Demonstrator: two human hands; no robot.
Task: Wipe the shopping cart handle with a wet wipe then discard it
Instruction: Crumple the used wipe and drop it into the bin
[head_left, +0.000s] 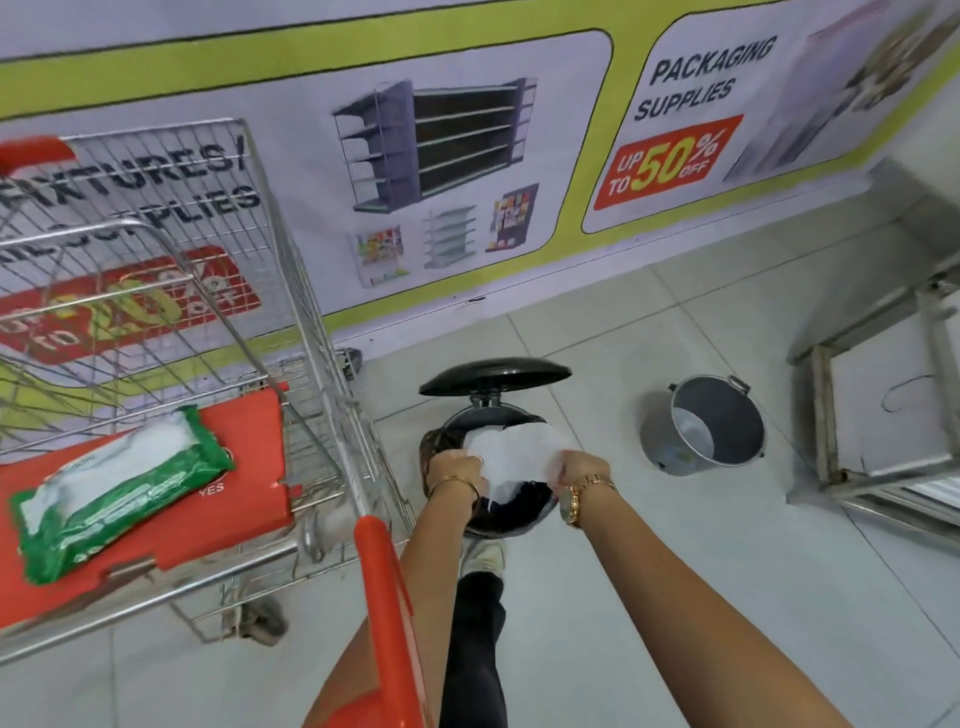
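A white wet wipe (511, 449) is stretched between my left hand (457, 465) and my right hand (579, 465), directly over the mouth of a black pedal bin (514, 522). The bin's round lid (496, 375) stands raised behind the opening. My foot (483, 557) rests at the bin's near side. The shopping cart's orange handle (382, 582) runs down the lower middle, just left of my left forearm. A green pack of wet wipes (117, 491) lies on the cart's orange child seat (244, 447).
The wire cart basket (171, 249) fills the left side. A grey metal bucket (709, 426) stands on the tiled floor right of the bin. A metal frame stand (883, 410) is at the far right. A printed banner (467, 171) covers the wall behind.
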